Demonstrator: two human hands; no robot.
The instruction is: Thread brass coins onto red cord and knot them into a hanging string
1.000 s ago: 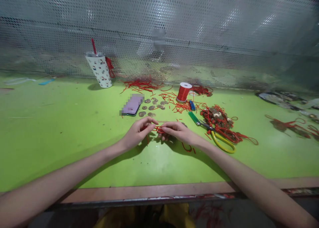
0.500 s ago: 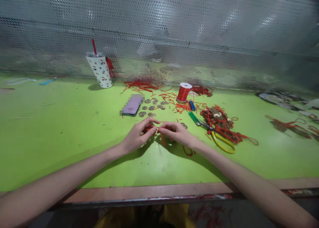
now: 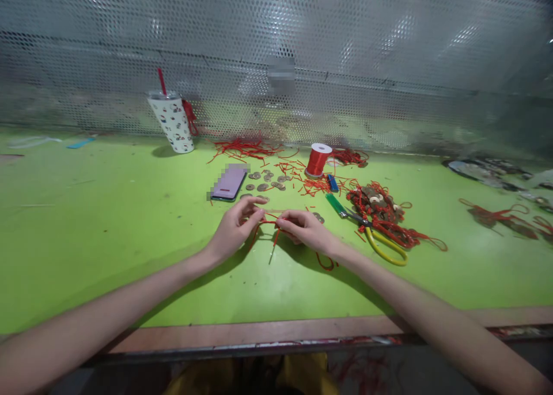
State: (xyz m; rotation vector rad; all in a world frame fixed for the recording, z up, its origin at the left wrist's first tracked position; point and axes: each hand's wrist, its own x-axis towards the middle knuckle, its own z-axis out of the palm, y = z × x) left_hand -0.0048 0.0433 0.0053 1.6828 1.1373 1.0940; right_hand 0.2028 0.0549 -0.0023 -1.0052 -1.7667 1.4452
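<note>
A red cord (image 3: 269,222) runs between my two hands above the green tabletop, with loose ends hanging below it. My left hand (image 3: 238,222) pinches the cord between thumb and fingers. Close beside it, my right hand (image 3: 305,228) pinches the other part of the cord, its fingertips near the cord's middle. Whatever lies inside the right palm is hidden. Just past the right hand lie a couple of brown round coins (image 3: 318,217), and a red cord loop (image 3: 325,262) rests below its wrist.
Several coins (image 3: 262,186) lie beyond my hands, beside a phone (image 3: 230,183). A red thread spool (image 3: 318,160), a green lighter (image 3: 336,205), yellow-handled scissors (image 3: 386,248) and a heap of corded coins (image 3: 375,202) are on the right. A patterned tumbler (image 3: 173,122) stands back left.
My left hand has moved slightly left, away from the right hand, drawing a stretch of red cord out between them. Cord ends now hang into view. The right hand stays nearly still.
</note>
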